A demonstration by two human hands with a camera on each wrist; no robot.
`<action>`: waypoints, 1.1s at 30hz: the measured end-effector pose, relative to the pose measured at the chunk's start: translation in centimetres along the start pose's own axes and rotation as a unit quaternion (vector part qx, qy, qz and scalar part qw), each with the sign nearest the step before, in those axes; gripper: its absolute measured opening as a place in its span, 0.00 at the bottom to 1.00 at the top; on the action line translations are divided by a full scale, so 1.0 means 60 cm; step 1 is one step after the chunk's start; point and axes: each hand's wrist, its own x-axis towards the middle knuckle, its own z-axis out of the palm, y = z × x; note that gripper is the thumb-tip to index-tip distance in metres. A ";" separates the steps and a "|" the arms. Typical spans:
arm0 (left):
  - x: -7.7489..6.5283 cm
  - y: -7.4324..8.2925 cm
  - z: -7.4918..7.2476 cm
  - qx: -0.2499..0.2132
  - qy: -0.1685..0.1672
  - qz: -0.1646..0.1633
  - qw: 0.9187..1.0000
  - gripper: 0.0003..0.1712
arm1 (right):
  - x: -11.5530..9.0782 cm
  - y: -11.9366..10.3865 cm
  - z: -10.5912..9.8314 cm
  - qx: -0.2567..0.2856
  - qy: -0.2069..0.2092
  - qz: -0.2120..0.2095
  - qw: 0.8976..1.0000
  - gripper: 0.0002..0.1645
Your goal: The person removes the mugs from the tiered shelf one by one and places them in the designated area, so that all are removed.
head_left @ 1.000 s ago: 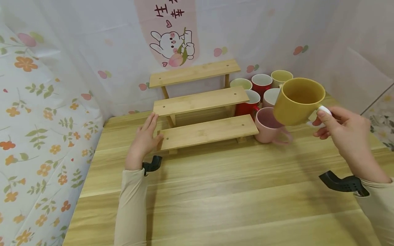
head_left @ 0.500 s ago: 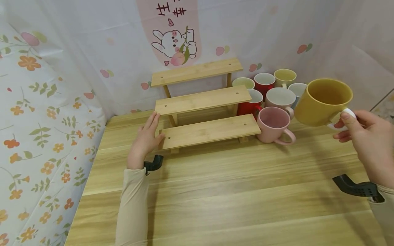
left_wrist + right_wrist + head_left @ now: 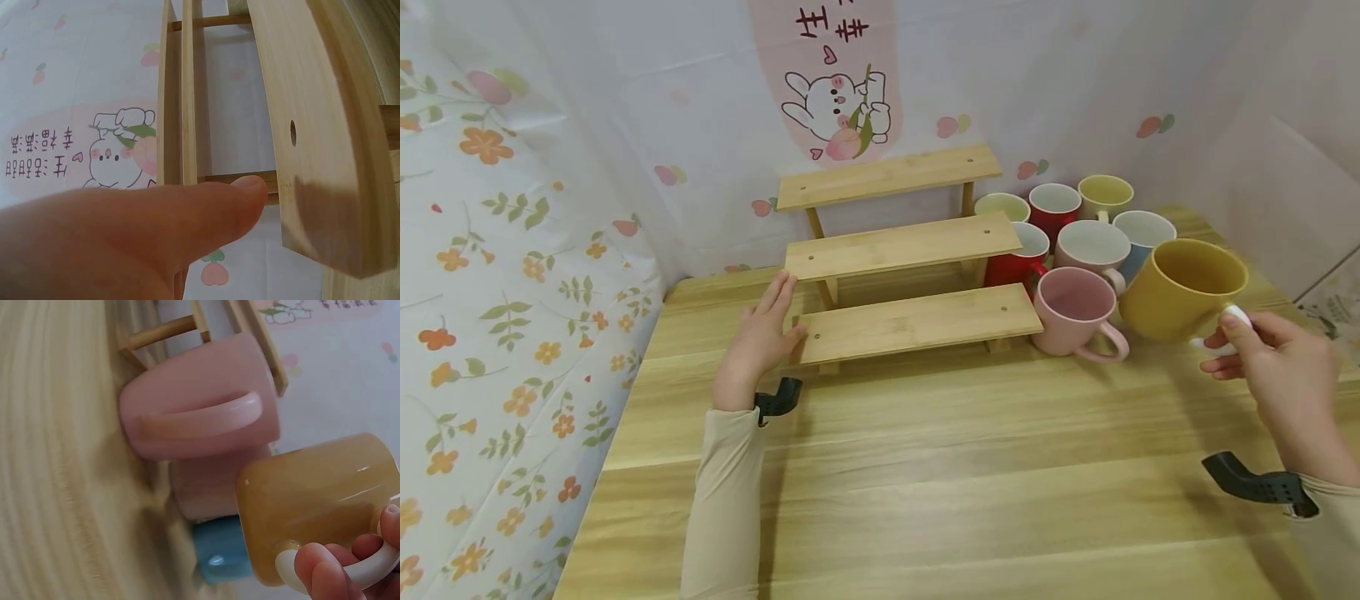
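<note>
My right hand pinches the white handle of a yellow mug at the right of the head view. The mug hangs upright, a little above the table, as the right wrist view shows. Beside it stand a pink mug, a paler pink mug and a blue mug, partly hidden by the yellow one. My left hand lies with straight fingers against the left end of a three-tier wooden rack. In the left wrist view the thumb points toward a shelf board.
Two red mugs and two pale yellow-green mugs stand behind, some partly hidden by the rack. A printed cloth hangs behind the wooden table. A floral cloth borders the left side.
The right hand carried the yellow mug to the right, then lowered it toward the table beside the pink mug. The left hand keeps its place on the rack. The head view has shifted slightly.
</note>
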 end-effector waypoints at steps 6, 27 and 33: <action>0.000 0.000 0.002 -0.006 0.001 0.002 1.000 0.45 | 0.001 0.028 0.003 0.002 -0.011 0.019 1.000 0.06; 0.000 -0.003 0.003 0.001 0.002 0.001 1.000 0.45 | 0.021 0.068 0.033 -0.040 -0.053 0.043 0.997 0.08; 0.003 -0.001 -0.001 -0.007 -0.002 -0.005 1.000 0.45 | 0.028 0.066 0.046 -0.043 -0.053 0.043 0.997 0.07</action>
